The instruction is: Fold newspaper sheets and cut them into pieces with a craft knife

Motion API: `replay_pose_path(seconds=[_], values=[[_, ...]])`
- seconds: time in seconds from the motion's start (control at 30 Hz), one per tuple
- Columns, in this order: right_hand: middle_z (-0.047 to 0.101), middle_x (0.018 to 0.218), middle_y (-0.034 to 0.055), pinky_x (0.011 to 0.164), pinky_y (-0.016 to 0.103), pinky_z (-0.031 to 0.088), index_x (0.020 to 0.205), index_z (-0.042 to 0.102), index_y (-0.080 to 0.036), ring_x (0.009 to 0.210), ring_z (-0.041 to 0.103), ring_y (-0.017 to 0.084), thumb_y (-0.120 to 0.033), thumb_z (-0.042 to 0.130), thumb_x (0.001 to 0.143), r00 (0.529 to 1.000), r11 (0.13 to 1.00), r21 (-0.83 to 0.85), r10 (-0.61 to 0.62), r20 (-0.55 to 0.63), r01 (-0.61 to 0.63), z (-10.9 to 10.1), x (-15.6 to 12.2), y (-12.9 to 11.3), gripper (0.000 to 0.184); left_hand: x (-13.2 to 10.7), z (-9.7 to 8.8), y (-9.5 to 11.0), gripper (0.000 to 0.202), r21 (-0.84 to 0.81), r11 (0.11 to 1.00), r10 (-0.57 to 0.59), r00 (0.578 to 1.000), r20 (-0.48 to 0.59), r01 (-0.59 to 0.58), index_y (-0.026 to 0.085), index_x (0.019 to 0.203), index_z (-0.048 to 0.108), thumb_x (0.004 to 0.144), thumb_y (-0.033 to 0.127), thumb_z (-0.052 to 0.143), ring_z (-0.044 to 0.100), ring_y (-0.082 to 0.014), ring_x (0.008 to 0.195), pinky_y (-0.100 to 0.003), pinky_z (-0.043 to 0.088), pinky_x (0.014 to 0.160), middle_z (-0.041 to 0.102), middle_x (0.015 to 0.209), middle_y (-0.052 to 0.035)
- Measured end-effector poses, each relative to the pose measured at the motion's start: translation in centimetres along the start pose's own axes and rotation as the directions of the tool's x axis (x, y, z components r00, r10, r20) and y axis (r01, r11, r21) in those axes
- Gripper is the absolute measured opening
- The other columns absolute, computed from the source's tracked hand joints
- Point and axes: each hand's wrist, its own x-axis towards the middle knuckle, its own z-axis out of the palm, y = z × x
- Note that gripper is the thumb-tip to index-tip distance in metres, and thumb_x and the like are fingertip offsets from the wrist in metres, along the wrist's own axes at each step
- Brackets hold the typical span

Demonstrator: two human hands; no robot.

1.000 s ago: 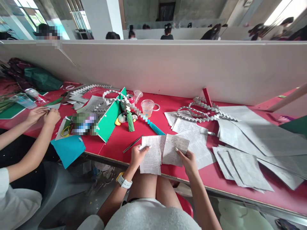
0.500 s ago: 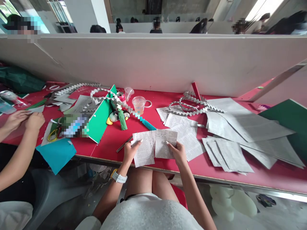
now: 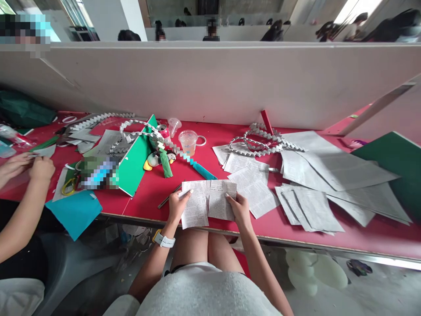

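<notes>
Over the near edge of the red table [image 3: 164, 193], both my hands hold a printed sheet of paper [image 3: 207, 202]. My left hand [image 3: 177, 207], with a white watch on its wrist, pinches the sheet's left half. My right hand [image 3: 239, 209] grips the right half, and the two halves overlap along a crease in the middle. A thin dark pen-like tool [image 3: 168, 196] lies on the table just left of my left hand. More printed sheets [image 3: 256, 193] lie right of my right hand.
A green board [image 3: 134, 162], a plastic cup [image 3: 188, 142], a small penguin toy [image 3: 161, 159], folded paper chains [image 3: 259, 142] and many paper sheets [image 3: 329, 175] cover the table. Another person's hands [image 3: 29, 164] work at the left. A white partition [image 3: 230, 83] runs behind.
My hands have brought the two halves of the sheet closer together, so they overlap more. The view has shifted slightly.
</notes>
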Motion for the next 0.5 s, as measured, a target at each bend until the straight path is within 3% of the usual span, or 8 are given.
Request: replay_pose_path(seconds=[0.13, 0.23, 0.3, 0.37, 0.4, 0.43, 0.5], values=[[0.065, 0.066, 0.0057, 0.055, 0.029, 0.042, 0.086, 0.068, -0.012, 0.064, 0.058, 0.021, -0.062, 0.058, 0.075, 0.998, 0.992, -0.126, -0.006, -0.055, -0.001, 0.1, -0.7, 0.0, 0.053, 0.0, 0.1, 0.1, 0.034, 0.066, 0.998, 0.011, 1.0, 0.002, -0.011, 0.011, 0.08, 0.072, 0.076, 0.044, 0.068, 0.065, -0.0203, 0.075, -0.025, 0.048, 0.064, 0.074, 0.077, -0.0053], [0.066, 0.075, 0.0092, 0.062, 0.034, 0.046, 0.095, 0.068, -0.012, 0.073, 0.061, 0.026, -0.057, 0.057, 0.077, 0.996, 0.965, -0.263, -0.016, -0.089, -0.008, -0.6, -1.1, -0.7, 0.049, 0.2, 0.0, 0.2, 0.033, 0.302, 0.951, 0.052, 0.997, 0.061, -0.068, 0.01, 0.083, 0.071, 0.081, 0.042, 0.065, 0.066, -0.0221, 0.074, -0.027, 0.049, 0.065, 0.072, 0.074, -0.008], [0.067, 0.093, 0.0154, 0.071, 0.039, 0.048, 0.111, 0.065, -0.011, 0.088, 0.062, 0.031, -0.053, 0.055, 0.081, 0.986, 0.903, -0.426, -0.11, -0.129, 0.045, -1.3, -1.3, -1.6, 0.052, 0.2, -0.2, 0.3, 0.034, 0.482, 0.862, 0.15, 0.987, 0.059, -0.16, 0.009, 0.099, 0.07, 0.085, 0.039, 0.062, 0.067, -0.0261, 0.083, -0.032, 0.051, 0.072, 0.072, 0.086, -0.0129], [0.062, 0.118, 0.0204, 0.083, 0.044, 0.048, 0.13, 0.055, -0.012, 0.11, 0.057, 0.034, -0.048, 0.048, 0.089, 0.947, 0.765, -0.61, -0.313, -0.073, 0.206, -1.6, -1.2, -2.6, 0.055, 0.1, -0.3, 0.5, 0.046, 0.608, 0.748, 0.317, 0.948, 0.024, -0.265, 0.008, 0.125, 0.059, 0.089, 0.037, 0.058, 0.064, -0.0314, 0.105, -0.039, 0.051, 0.086, 0.067, 0.111, -0.0208], [0.057, 0.129, 0.0204, 0.09, 0.045, 0.047, 0.137, 0.049, -0.013, 0.121, 0.051, 0.033, -0.045, 0.043, 0.094, 0.908, 0.664, -0.677, -0.418, 0.015, 0.317, -1.5, -1.2, -3.0, 0.054, 0.0, -0.4, 0.6, 0.052, 0.648, 0.687, 0.404, 0.914, 0.037, -0.329, 0.007, 0.134, 0.051, 0.091, 0.037, 0.054, 0.057, -0.0329, 0.118, -0.042, 0.049, 0.094, 0.061, 0.124, -0.0236], [0.053, 0.137, 0.0188, 0.098, 0.046, 0.044, 0.142, 0.044, -0.015, 0.13, 0.045, 0.031, -0.041, 0.038, 0.097, 0.86, 0.554, -0.714, -0.492, 0.134, 0.428, -1.2, -1.1, -3.3, 0.053, -0.1, -0.4, 0.7, 0.055, 0.67, 0.621, 0.477, 0.874, 0.089, -0.407, 0.008, 0.141, 0.044, 0.094, 0.036, 0.05, 0.049, -0.0327, 0.129, -0.045, 0.045, 0.102, 0.053, 0.135, -0.0241], [0.045, 0.148, 0.0136, 0.109, 0.047, 0.035, 0.147, 0.038, -0.018, 0.141, 0.033, 0.027, -0.035, 0.032, 0.099, 0.767, 0.377, -0.703, -0.517, 0.38, 0.602, -0.2, -1.0, -3.4, 0.051, -0.2, -0.1, 0.7, 0.052, 0.655, 0.485, 0.543, 0.787, 0.293, -0.579, 0.012, 0.147, 0.037, 0.098, 0.031, 0.04, 0.034, -0.0288, 0.142, -0.045, 0.035, 0.113, 0.041, 0.149, -0.019]])
